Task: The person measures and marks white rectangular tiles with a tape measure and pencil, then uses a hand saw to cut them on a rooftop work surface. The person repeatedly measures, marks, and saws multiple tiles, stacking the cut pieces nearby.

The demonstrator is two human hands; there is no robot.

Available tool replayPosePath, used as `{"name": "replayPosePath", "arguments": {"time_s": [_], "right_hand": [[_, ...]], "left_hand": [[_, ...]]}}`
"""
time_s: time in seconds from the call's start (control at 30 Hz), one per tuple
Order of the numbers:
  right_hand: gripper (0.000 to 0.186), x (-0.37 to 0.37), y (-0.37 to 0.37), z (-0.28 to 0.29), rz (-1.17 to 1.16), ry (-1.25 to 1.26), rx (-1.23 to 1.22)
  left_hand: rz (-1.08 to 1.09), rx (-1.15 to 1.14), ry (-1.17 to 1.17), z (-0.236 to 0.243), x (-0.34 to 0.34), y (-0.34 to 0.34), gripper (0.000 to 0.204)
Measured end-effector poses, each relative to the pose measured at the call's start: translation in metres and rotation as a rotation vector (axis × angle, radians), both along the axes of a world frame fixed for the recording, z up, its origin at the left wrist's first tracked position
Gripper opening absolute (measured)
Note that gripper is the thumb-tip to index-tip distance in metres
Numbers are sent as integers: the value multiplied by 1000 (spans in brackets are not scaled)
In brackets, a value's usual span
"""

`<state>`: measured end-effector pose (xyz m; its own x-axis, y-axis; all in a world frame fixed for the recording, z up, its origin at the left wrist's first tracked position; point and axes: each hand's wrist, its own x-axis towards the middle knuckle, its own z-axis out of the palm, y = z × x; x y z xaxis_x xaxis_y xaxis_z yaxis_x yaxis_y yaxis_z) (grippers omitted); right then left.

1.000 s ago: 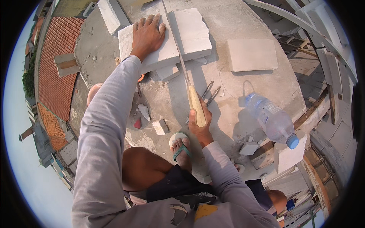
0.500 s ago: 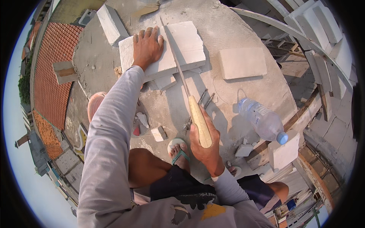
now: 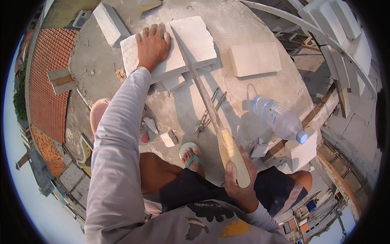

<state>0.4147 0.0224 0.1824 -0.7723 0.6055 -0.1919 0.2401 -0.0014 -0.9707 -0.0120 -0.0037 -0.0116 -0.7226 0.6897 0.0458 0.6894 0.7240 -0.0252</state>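
Observation:
My left hand (image 3: pixel 153 48) lies flat with fingers spread on the left part of a thick white block (image 3: pixel 199 36). My right hand (image 3: pixel 243 185) is wrapped round the pale handle of a handsaw (image 3: pixel 232 151), near my right knee. The saw's long, dusty blade slants up and left from there, and its far end lies in a cut line across the block's top. A smaller white piece (image 3: pixel 174 82) sits under the near edge of the block, which hides part of it.
Right of the block lies a flat white slab (image 3: pixel 255 59); nearer me is a clear plastic bottle (image 3: pixel 278 118) with a blue cap. Another white block (image 3: pixel 110 24) stands far left. Rubble (image 3: pixel 169 138) and thin metal rods (image 3: pixel 212 110) lie about. The concrete surface (image 3: pixel 292 87) drops off at right.
My right hand has drawn the saw back toward me and to the right, so less blade reaches past the cut. My left hand stays pressed on the block.

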Motion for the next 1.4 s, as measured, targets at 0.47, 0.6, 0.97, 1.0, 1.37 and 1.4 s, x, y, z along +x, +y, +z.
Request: {"name": "replayPosePath", "arguments": {"time_s": [0.47,0.6,0.97,1.0,1.37,1.4], "right_hand": [[50,-59,29,6,-9,-18,56],[50,-95,32,-18,1,-59,-35],[35,-134,42,-30,23,-87,-27],[36,-107,32,-22,30,-60,36],[39,-109,37,-63,94,-112,301],[40,-94,29,-44,79,-113,128]], "left_hand": [[42,9,-11,13,7,4,58],[46,-34,-35,19,10,5,59],[52,12,-44,21,2,2,59],[70,-1,-70,19,6,-4,60],[39,41,-68,17,10,4,60],[52,18,-79,15,14,-7,60]]}}
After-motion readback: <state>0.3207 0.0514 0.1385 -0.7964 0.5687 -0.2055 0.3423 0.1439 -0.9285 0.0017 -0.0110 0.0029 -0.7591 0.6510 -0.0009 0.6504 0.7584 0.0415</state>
